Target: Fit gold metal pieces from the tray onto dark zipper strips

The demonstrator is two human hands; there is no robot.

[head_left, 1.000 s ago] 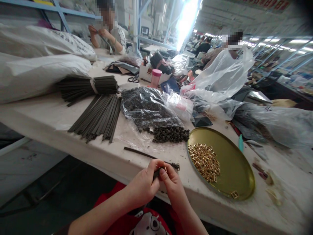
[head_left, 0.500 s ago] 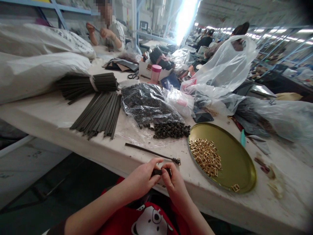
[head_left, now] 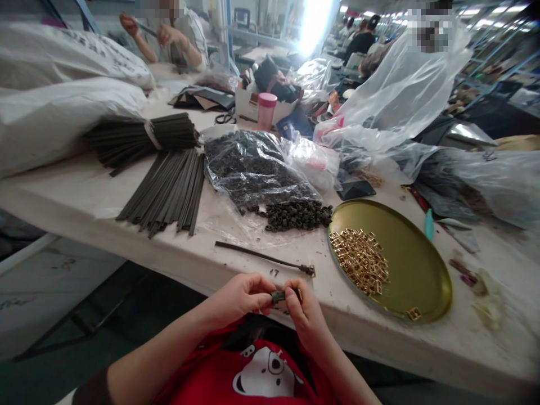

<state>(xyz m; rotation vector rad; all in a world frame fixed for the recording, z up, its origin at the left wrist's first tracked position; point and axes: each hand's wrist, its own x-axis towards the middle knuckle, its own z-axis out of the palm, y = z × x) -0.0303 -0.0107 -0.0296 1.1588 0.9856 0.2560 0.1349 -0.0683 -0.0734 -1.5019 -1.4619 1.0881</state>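
My left hand (head_left: pixel 240 295) and my right hand (head_left: pixel 304 313) meet at the table's front edge, both pinched on a short dark strap end with a small gold buckle (head_left: pixel 282 296) between the fingertips. Just beyond them a finished dark strap (head_left: pixel 264 258) with a fitting at its right end lies on the table. A round gold tray (head_left: pixel 415 270) to the right holds a heap of gold buckles (head_left: pixel 360 260). Loose dark loops (head_left: pixel 295 215) spill from a clear bag (head_left: pixel 251 166).
Loose dark straps (head_left: pixel 166 191) and a tied bundle (head_left: pixel 139 138) lie at the left, beside big white sacks (head_left: pixel 54 112). Plastic bags (head_left: pixel 400 95), a pink cup (head_left: pixel 266 111) and a box crowd the back. Other people work at the far end of the table.
My hands have drawn slightly nearer to my body while still working the strap end and buckle. The view has tilted down a little.
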